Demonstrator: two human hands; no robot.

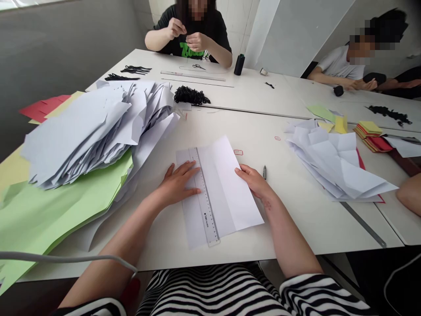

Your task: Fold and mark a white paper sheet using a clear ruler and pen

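A white sheet of paper [219, 180] lies on the table in front of me, its right part raised along a crease. Across its left part runs a clear ruler [206, 206], roughly lengthwise. My left hand [179, 182] rests flat on the ruler and paper with fingers spread. At the sheet's right edge, my right hand [253, 179] pinches the lifted paper between thumb and fingers. A pen [265, 172] lies on the table just beyond that hand.
On the left is a big pile of white paper [82, 127] over green sheets [72, 210]. Creased white papers [329, 158] and a metal ruler [363, 224] lie right. Black cord [190, 95] and a thread spool [240, 64] sit farther back. Two people work across the table.
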